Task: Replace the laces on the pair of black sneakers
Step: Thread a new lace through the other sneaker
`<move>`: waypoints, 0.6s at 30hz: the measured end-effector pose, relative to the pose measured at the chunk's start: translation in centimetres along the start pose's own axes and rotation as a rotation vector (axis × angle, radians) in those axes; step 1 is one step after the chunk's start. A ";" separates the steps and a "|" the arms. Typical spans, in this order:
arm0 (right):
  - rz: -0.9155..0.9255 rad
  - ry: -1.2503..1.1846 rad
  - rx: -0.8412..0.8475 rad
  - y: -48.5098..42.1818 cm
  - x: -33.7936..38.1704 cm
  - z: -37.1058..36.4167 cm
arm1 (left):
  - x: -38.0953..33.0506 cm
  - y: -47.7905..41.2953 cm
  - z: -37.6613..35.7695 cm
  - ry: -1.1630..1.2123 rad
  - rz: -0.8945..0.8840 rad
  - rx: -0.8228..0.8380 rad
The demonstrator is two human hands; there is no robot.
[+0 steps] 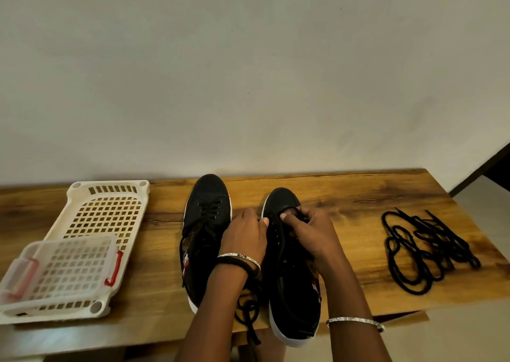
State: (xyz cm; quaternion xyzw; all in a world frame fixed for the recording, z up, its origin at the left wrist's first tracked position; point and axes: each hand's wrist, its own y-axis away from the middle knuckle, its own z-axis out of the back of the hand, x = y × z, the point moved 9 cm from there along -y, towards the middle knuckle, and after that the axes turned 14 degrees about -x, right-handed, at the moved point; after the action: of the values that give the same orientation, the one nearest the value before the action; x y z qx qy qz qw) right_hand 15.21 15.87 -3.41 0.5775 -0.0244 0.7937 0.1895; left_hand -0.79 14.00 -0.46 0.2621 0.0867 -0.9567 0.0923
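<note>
At six o'clock on the table (345, 196), my left hand (244, 237) and right hand (309, 232) both pinch the lace (278, 254) of one sneaker (292, 278); second sneaker (205, 223) at nine, spare laces (425, 251) at three.

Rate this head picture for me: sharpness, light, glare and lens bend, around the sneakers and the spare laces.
Head view: wide-angle bend bows the table at its edges; light soft, no harsh glare; the white basket at lower left is blurred; spare laces read crisp on wood; under the left hand and right hand, black lace on the black right-hand sneaker barely separates.
</note>
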 end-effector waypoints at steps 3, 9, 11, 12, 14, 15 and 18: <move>-0.021 -0.020 0.017 0.2 0.0 -0.1 | 0.9 -0.2 -0.2 -0.003 0.060 0.001; -0.151 -0.224 0.110 0.4 -0.2 0.2 | 4.0 -0.3 1.4 0.035 0.212 -0.066; -0.208 -0.340 0.110 0.2 -0.2 1.2 | 5.3 -0.5 2.8 0.176 0.323 -0.152; -0.234 -0.391 0.099 0.2 -0.3 1.9 | 6.1 -0.6 3.3 0.280 0.393 -0.201; -0.280 -0.475 0.053 0.0 -0.5 3.5 | 7.6 -0.7 4.1 0.583 0.555 -0.299; -0.299 -0.525 0.023 -0.2 -0.7 4.4 | 8.1 -0.6 4.5 0.742 0.629 -0.344; -0.325 -0.720 -0.041 -0.6 -0.6 6.8 | 8.9 -0.7 6.8 0.833 0.645 -0.470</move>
State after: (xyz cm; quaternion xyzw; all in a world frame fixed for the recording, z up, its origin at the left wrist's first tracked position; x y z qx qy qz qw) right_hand 21.69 14.49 -1.82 0.8112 -0.0134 0.4995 0.3037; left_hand -11.78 12.08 0.80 0.6025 0.2417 -0.6512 0.3931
